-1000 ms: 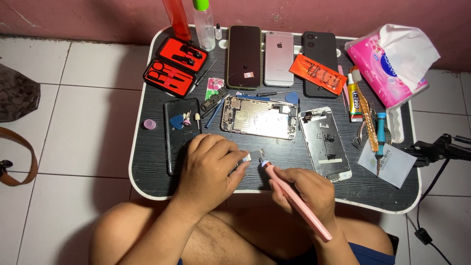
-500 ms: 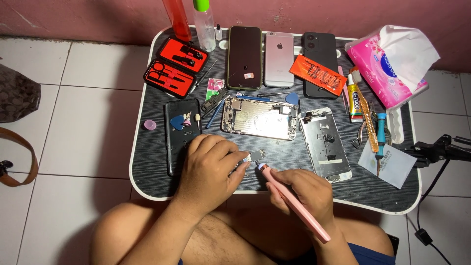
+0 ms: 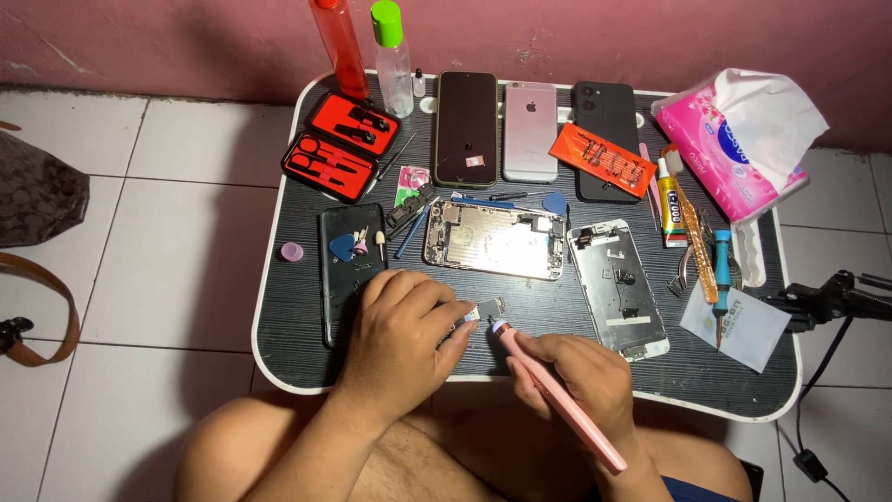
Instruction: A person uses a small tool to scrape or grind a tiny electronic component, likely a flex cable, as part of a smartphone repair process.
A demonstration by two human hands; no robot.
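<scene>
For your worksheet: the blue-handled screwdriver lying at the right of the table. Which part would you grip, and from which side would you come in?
Probably grip the blue-handled screwdriver by its thick blue handle, coming from above. It lies flat, tip toward the near edge on a white paper, with the orange strip close on its left, so the right side is freer.

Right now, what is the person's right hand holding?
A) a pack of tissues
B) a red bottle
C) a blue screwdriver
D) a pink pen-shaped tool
D: the right hand grips a pink pen-shaped tool, its tip beside the small part at the left hand.
</scene>
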